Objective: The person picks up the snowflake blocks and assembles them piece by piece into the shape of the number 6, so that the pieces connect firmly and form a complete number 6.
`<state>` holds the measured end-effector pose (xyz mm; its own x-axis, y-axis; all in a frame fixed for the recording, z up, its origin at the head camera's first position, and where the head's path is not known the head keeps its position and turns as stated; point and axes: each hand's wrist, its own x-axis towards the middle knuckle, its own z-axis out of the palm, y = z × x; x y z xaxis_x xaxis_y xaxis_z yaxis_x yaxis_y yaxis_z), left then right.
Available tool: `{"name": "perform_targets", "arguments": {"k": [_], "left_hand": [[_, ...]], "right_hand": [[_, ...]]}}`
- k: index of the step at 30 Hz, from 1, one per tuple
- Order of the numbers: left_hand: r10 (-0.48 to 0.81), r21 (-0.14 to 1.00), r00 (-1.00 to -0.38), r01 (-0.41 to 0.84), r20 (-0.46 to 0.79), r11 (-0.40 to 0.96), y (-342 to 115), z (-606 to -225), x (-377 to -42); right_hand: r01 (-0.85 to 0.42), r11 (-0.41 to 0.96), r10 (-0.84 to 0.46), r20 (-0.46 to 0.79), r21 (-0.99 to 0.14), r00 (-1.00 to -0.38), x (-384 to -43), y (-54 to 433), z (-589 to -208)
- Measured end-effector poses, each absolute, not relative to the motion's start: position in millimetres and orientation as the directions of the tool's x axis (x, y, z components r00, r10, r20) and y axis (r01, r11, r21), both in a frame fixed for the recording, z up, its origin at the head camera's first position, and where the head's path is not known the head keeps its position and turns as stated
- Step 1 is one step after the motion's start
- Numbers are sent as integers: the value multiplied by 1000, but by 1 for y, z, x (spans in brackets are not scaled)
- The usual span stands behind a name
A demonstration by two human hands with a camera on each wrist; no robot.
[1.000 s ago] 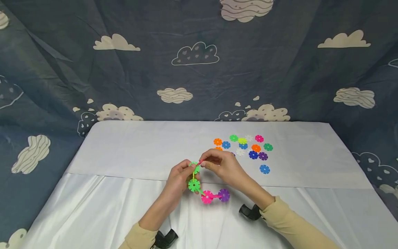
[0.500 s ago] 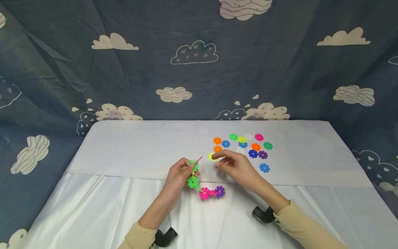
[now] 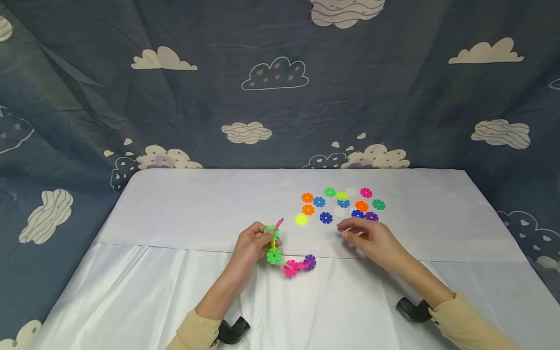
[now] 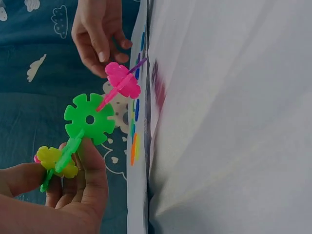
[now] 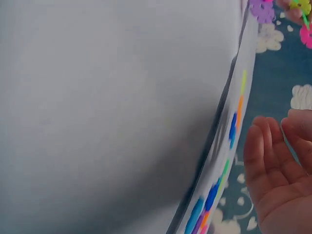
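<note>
My left hand (image 3: 251,247) pinches a chain of interlocking notched plastic discs, holding it above the white table. In the left wrist view the chain shows a green disc (image 4: 89,119), a yellow disc (image 4: 54,160) by the fingers and a pink disc (image 4: 123,80). A purple disc (image 3: 309,262) ends the chain on the right, and another pink disc (image 3: 280,223) juts from its upper end. My right hand (image 3: 375,241) holds nothing; its fingers are loosely bent just in front of the loose discs. A dark blue disc (image 3: 325,218) lies left of its fingertips.
Several loose discs in many colours lie spread on the table (image 3: 197,209), among them a yellow disc (image 3: 301,219) and an orange disc (image 3: 308,210). Behind the table hangs a dark curtain (image 3: 210,107) with cloud prints.
My right hand has let go of the pink disc at the chain's upper end and moved right towards the loose discs. The left hand stays almost in place with the chain.
</note>
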<state>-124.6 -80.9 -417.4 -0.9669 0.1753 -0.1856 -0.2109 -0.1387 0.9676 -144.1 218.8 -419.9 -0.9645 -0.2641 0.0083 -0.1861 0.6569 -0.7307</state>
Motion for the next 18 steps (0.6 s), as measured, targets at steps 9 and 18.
{"name": "perform_targets", "arguments": {"k": [9, 18], "left_hand": [[175, 968, -965, -219, -196, -122, -80, -419, -127], [186, 967, -963, -222, -197, -126, -80, -423, -127]], "right_hand": [[-127, 785, -166, -8, -607, -986, -142, 261, -421], [-109, 814, -171, -57, -571, -984, -146, 288, -434]]}}
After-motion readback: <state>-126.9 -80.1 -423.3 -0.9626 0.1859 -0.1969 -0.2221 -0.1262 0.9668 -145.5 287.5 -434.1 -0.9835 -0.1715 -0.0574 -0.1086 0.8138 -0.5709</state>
